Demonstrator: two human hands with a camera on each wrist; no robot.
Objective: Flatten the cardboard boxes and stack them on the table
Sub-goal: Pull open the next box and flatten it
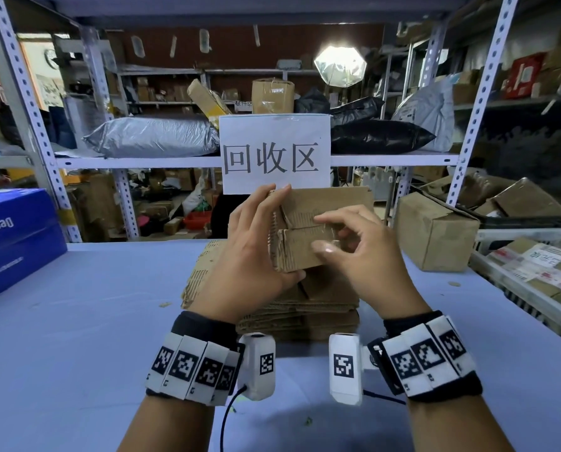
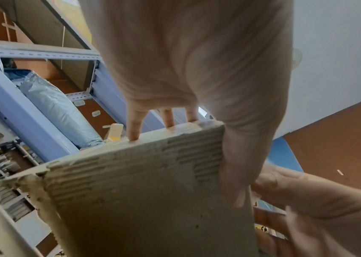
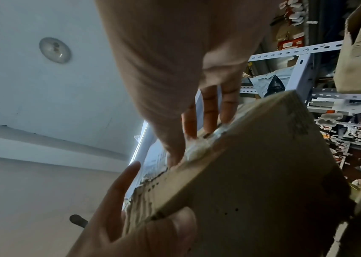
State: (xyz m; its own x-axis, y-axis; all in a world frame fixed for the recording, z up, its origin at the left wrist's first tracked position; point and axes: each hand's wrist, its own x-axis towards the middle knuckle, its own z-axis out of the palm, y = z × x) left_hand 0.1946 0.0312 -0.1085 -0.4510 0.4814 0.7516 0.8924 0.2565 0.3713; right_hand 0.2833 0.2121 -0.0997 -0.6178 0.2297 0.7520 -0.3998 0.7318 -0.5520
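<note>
1. The cardboard box [image 1: 318,223] is in the middle of the head frame, held up in the air above the counter [image 1: 87,321] and in front of a white paper sign [image 1: 274,151]. Its facing side shows 2 flaps that meet at a seam, and its left edge is torn, with the corrugation visible.
2. The left hand [image 1: 250,252] holds the left end of the box: the fingers lie along the top edge and the thumb is curled under the lower corner.
3. The right hand [image 1: 360,256] is at the seam in the middle of the box, with its fingers curled; the fingertips [image 3: 210,125] touch a piece of clear tape there. I cannot tell if they pinch it.
4. Directly below the box, a stack of flattened cardboard [image 1: 292,308] lies on the counter.
5. At the right stands another brown box [image 1: 435,236], and at the left edge a blue box [image 1: 15,236].
</note>
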